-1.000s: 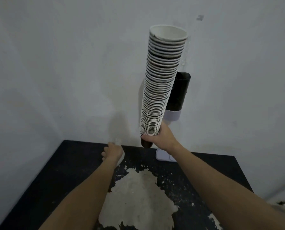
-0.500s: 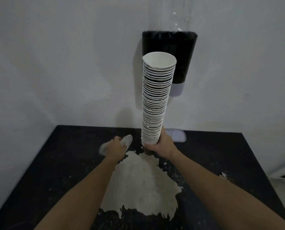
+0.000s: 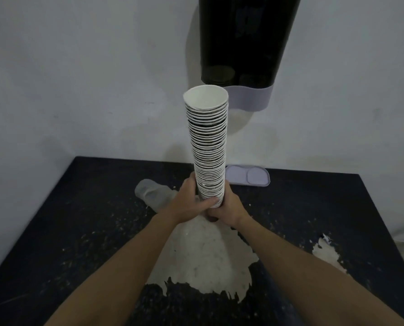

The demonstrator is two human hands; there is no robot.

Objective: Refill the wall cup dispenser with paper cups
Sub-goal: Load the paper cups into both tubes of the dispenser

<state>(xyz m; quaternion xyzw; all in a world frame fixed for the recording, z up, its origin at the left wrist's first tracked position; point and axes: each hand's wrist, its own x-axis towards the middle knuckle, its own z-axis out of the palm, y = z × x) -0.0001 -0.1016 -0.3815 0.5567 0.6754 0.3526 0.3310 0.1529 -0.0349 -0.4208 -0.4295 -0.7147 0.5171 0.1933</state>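
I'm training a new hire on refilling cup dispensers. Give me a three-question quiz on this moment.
1. True or false: the cup stack is already inside the dispenser.
2. Which holds the stack's base? A) left hand only B) right hand only C) both hands
3. Fill in: the lilac lid lies on the ____ near the wall.

Key: 1 false, the stack stands upright below and in front of the dispenser. 2 C. 3 table.
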